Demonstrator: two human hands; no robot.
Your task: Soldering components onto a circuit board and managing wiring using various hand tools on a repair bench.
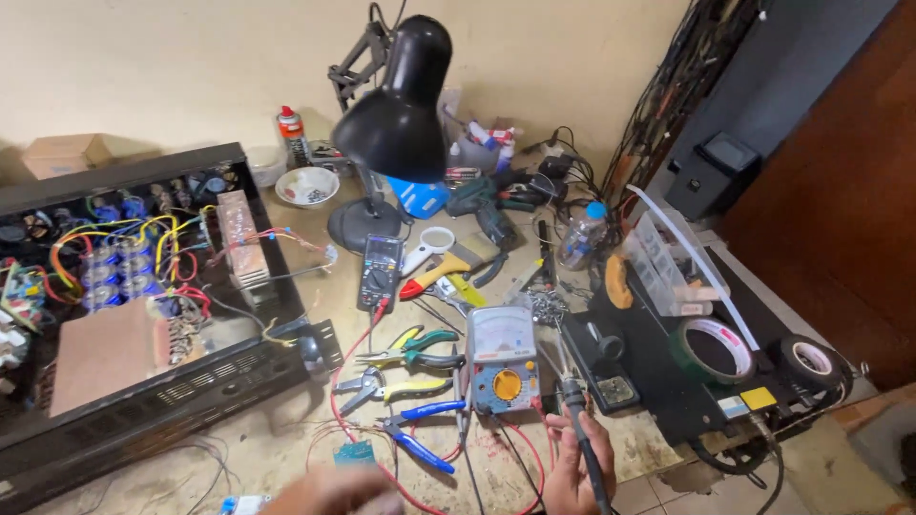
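One slim black soldering iron (584, 434) gripped by right hand (572, 467), low at bench's front edge beside grey analogue multimeter (503, 360). Judged light, stiff; best held at handle, hot tip avoided. Left hand (334, 493) blurred, finger state not discernible.

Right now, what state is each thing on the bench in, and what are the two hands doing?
Right hand: gripping soldering iron, tip up.
Left hand: blurred, low at the bench edge; grip unclear.
Amplifier chassis: lid off, wiring exposed.
Desk lamp: shade tilted down; lit or not, unclear.
Plastic parts box: lid open.
Blue-handled pliers: jaws apart.
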